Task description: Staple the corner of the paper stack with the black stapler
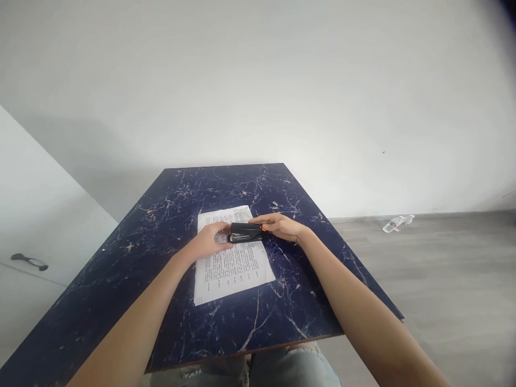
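Cabinet handle (29,262) sits at the left edge of the frame. Mid-frame, on the dark marbled table (121,279), the left hand (209,242) curls its fingers against one end of a black stapler (245,233) lying across a printed sheet (231,266); the right hand (280,226) pinches the other end. The stapler looks rigid, compact, best gripped along its sides; the paper is thin and likely to slide. A plastic bottle (398,222) lies on the floor at right.

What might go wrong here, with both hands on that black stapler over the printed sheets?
The left hand has fingers at one end of the stapler, so a press could pinch them. The paper lies loose on the smooth marbled table and may slide askew, putting a staple in the wrong spot. The right hand covers the other end, so its grip there is hard to judge.
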The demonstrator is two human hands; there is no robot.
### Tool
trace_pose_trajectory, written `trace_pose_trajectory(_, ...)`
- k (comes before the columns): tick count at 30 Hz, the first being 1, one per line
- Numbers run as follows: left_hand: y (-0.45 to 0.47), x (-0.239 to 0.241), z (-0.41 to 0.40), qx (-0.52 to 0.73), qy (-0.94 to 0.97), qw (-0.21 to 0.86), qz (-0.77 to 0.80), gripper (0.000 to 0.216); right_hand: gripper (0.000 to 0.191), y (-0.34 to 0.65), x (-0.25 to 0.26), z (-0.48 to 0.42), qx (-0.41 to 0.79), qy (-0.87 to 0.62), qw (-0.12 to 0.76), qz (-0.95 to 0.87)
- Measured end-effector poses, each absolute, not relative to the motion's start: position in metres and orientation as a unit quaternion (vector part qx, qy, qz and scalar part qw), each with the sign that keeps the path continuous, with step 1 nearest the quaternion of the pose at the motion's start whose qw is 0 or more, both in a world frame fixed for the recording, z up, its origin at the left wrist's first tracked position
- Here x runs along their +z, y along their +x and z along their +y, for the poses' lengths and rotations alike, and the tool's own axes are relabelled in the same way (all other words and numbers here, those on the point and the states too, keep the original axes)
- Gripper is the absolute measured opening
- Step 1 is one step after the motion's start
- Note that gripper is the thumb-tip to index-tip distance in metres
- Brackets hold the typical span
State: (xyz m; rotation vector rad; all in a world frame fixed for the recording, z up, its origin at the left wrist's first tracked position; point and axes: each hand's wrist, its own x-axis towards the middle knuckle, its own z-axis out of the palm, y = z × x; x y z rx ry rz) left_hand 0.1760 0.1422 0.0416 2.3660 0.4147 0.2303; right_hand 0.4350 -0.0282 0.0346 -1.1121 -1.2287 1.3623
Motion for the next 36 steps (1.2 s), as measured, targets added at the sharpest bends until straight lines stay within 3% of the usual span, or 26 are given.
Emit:
trace_pose_trajectory(29, 0.176, 0.032, 0.147, 0.102, 0.919, 0.356, 0.139, 0.048, 0.043, 0.439, 0.030, -0.023, 0.560, -0.414, 0.461, -0.550)
trace_pose_trajectory(33, 0.175, 0.033, 0.147, 0.101, 0.921, 0.352, 0.135, 0.045, 0.042, 0.423, 0.038, -0.023, 0.505, -0.445, 0.472, -0.570)
trace_pose_trajectory(36, 0.169, 0.035, 0.156, 0.074, 0.912, 0.389, 0.109, 0.053, 0.040, 0.397, 0.044, -0.017, 0.381, -0.517, 0.414, -0.645)
